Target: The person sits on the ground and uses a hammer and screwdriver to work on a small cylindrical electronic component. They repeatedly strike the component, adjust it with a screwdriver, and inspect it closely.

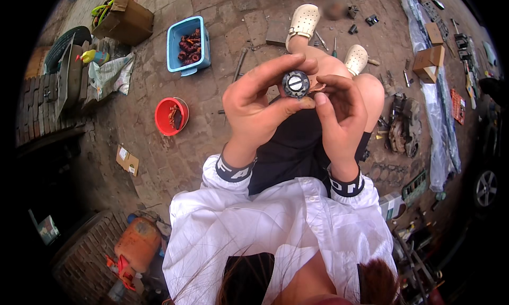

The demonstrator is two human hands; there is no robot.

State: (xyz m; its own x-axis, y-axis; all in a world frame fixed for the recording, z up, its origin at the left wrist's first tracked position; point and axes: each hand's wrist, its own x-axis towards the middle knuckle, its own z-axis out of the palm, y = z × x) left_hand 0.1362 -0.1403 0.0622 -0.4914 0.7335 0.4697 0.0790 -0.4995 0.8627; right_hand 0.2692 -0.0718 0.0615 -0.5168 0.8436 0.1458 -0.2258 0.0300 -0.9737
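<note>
Over my lap, my left hand grips a small round black part between thumb and fingers. Its end faces up, with a silvery centre crossed by a dark slot. Copper-coloured strands stick out from its right side. My right hand is closed, its thumb and fingertips pinching at these strands. How far they run into the part is hidden by the fingers.
Left of me stand a blue basin of dark reddish coils and a red bucket with copper-coloured scraps. Tools and metal parts lie on the brick floor at right, near plastic sheeting. A cardboard box is far left.
</note>
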